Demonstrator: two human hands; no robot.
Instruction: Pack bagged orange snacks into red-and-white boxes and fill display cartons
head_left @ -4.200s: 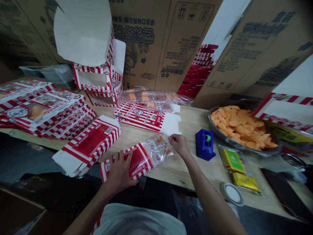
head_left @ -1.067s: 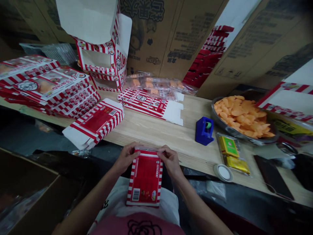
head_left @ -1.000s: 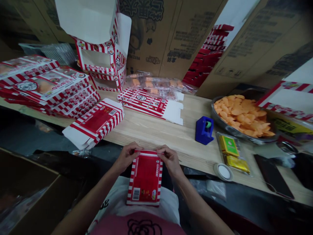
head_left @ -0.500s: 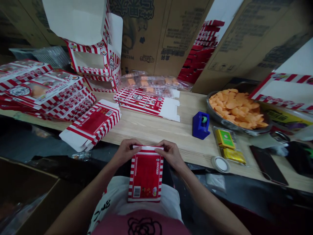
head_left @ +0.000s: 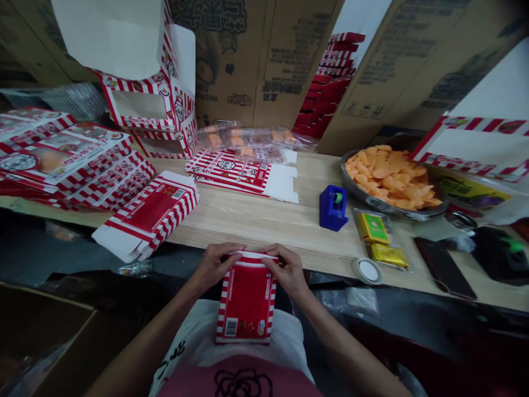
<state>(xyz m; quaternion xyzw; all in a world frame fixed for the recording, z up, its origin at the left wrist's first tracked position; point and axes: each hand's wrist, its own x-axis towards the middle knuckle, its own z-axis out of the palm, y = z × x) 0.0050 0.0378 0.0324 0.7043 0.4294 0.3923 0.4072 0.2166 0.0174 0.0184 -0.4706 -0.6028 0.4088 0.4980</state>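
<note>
Red-striped box (head_left: 247,298) at six o'clock in view.
Left hand (head_left: 217,264) clamps fingers on its eleven o'clock corner, right hand (head_left: 289,269) on its one o'clock corner; blue tape dispenser (head_left: 330,209) stands toward two o'clock.

Across the fronts of the standing striped box (head_left: 176,102) and the stacked boxes (head_left: 86,162), far left, 你的外卖来了 is printed. A barcode (head_left: 231,326) is borne by the near red box (head_left: 250,295). Inverted, 芒果 is read on the far central carton (head_left: 248,69); handling pictograms (head_left: 364,111) are printed on the far right carton (head_left: 413,71).
</note>
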